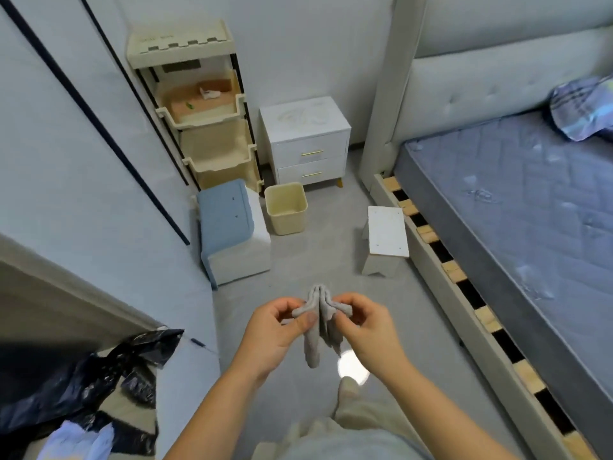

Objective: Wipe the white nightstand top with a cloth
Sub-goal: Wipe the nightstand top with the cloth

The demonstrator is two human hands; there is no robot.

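A folded grey cloth (316, 330) hangs between both hands at the lower middle of the head view. My left hand (270, 330) pinches its left edge and my right hand (368, 330) pinches its right edge. The white nightstand (306, 141) stands far ahead against the back wall, beside the bed frame. It has two drawers with gold handles, and its top (303, 119) shows faint dusty smears. Both hands are well short of it, over open floor.
A cream bin rack (199, 107) stands left of the nightstand. A blue-topped box (229, 227), a cream wastebasket (287, 209) and a small white step stool (386, 239) sit on the grey floor between. The bed (517, 207) runs along the right. Black bags (99, 370) lie lower left.
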